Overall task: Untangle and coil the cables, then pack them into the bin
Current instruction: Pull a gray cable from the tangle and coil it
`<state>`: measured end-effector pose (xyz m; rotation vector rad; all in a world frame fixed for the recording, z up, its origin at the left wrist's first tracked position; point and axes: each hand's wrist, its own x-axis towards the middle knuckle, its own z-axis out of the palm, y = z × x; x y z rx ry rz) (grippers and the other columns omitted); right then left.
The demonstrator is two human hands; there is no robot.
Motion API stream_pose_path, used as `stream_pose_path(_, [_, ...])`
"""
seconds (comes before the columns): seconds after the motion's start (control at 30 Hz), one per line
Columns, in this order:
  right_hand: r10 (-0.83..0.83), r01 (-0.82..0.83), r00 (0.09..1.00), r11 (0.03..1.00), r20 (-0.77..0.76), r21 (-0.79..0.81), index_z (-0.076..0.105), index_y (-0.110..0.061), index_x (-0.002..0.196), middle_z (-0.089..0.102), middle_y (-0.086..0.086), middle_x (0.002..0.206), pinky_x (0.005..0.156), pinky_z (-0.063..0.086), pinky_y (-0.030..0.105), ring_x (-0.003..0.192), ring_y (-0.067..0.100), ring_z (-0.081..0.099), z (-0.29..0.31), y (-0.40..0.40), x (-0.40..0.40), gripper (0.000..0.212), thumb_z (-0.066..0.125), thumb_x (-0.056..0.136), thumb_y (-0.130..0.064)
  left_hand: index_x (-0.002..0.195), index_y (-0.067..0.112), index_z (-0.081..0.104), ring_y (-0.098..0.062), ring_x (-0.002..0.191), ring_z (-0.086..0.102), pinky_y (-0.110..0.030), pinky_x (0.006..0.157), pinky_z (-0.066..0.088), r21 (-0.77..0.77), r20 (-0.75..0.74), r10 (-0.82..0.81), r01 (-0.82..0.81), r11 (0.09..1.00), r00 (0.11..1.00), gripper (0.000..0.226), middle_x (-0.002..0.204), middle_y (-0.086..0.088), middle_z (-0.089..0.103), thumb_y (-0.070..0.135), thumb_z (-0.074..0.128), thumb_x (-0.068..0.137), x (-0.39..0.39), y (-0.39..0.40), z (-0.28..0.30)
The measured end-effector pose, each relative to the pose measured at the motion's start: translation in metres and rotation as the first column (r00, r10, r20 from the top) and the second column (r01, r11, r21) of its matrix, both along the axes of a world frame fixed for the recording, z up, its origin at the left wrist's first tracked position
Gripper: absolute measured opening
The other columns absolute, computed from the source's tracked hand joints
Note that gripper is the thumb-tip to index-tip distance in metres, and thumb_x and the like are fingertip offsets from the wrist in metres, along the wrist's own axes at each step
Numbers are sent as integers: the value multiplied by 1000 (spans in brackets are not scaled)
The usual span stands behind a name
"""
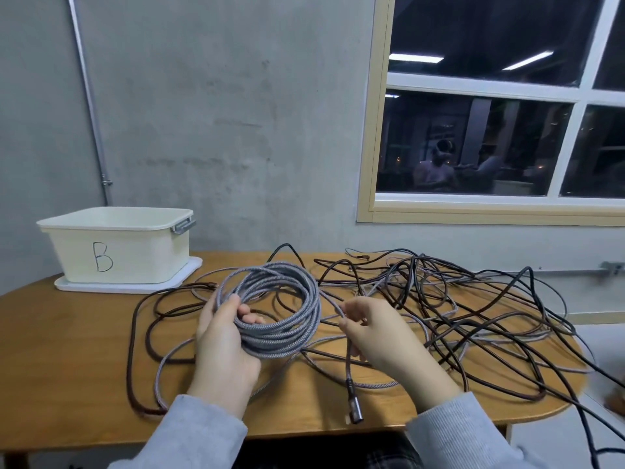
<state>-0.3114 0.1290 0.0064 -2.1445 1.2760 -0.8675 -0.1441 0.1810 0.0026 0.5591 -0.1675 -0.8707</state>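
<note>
Grey sleeves [189,434] frame the bottom of the head view, and just beyond them my left hand [221,336] curls round the near-left side of the grey braided coil [280,309], thumb over the loops and fingertips showing inside the ring. My right hand [375,328], just right of the coil, pinches the strand that runs off it, and a darker lead with a metal plug [355,412] hangs down from under that hand toward the table edge. Right of the coil, and beyond it, lies the tangle of dark and grey cables [473,306], spread over the wooden table [67,350] and spilling off its right end. Far left of the coil stands the cream bin [118,252] marked B, on a white tray [176,282]. I judge this braided cable to be light, soft and fairly grippy, so the loops should hold if I clamp the whole bundle at one side; the loose loops would spring apart otherwise.
</note>
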Motion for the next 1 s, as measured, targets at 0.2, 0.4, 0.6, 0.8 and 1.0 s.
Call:
stream_pose_path(0.2, [-164,143,966,983,200,112,56,-15,91,62,-1,60,55,50,22,46,6,57,-11,-13,-6,12,47,97,-12,132,11,51,-4,36,44,-11,37,38,83,13,-89,87,993,996,35,66,-2,45,4,45,99,-9,-4,-19])
stream_pose_path(0.4, [-246,96,747,959,617,267,56,-3,87,55,2,59,64,56,28,48,9,58,-3,-18,-7,17,42,96,-1,116,19,55,-6,36,38,-14,34,36,47,115,-243,239,970,963,24,60,-2,46,7,48,97,-14,-2,-11])
stream_pose_path(0.6, [-283,-245,464,869,839,429,52,4,80,51,12,68,49,49,16,51,13,53,3,-10,1,22,40,98,4,91,17,55,-4,35,37,-12,33,34,12,50,-373,373,928,926,10,60,0,46,11,48,96,-11,-3,-10])
stream_pose_path(0.8, [-207,-429,533,770,820,473,62,6,105,62,8,73,50,45,21,55,12,53,6,3,4,20,48,91,9,100,19,60,-5,34,37,-15,33,35,12,155,-344,346,938,926,15,60,0,46,11,48,96,-14,0,-6])
stream_pose_path(1.0, [-239,-422,427,800,872,426,43,-14,127,64,15,71,61,49,33,68,25,59,8,8,9,42,41,90,6,124,19,51,-7,38,38,-20,34,36,36,390,-202,205,978,898,29,59,1,49,10,49,97,-15,3,-5])
